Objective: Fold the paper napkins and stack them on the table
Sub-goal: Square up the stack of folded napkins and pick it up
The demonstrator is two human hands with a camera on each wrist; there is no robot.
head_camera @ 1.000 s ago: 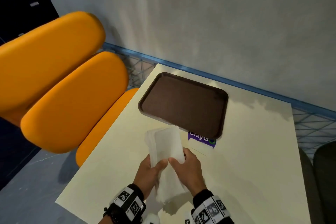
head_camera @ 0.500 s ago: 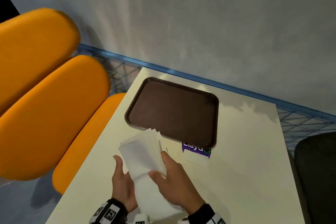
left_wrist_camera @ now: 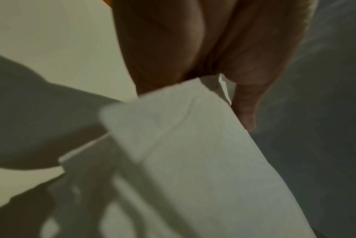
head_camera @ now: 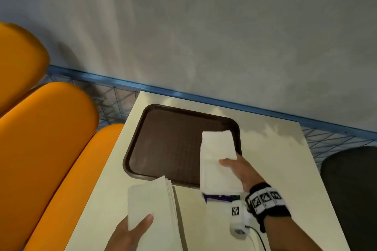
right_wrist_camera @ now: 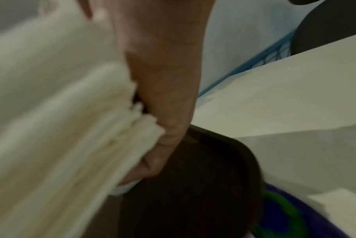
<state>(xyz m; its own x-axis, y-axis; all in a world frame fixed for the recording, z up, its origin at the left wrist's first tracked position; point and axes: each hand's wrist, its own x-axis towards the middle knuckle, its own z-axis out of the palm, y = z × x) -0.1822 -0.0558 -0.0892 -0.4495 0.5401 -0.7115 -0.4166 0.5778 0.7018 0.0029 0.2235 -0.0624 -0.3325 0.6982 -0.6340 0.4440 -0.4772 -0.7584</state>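
Left hand [head_camera: 130, 234] is held low, thumb pinched over white paper napkin stack [head_camera: 153, 210]; right hand [head_camera: 242, 171] is extended forward, gripping second white napkin bundle [head_camera: 218, 161].

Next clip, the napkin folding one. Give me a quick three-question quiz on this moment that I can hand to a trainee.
1. True or false: each hand holds its own bundle of napkins.
2. Over what does the right hand hold its napkin bundle? A) the orange seat B) the brown tray C) the dark chair
3. Fill in: the purple packet lies on the table just outside the tray's near ____ corner.

Key
1. True. The left hand grips a separate napkin stack, thumb on top.
2. B. The bundle reaches over the brown tray, at its near right part.
3. Right; the bundle and wrist partly cover the packet.
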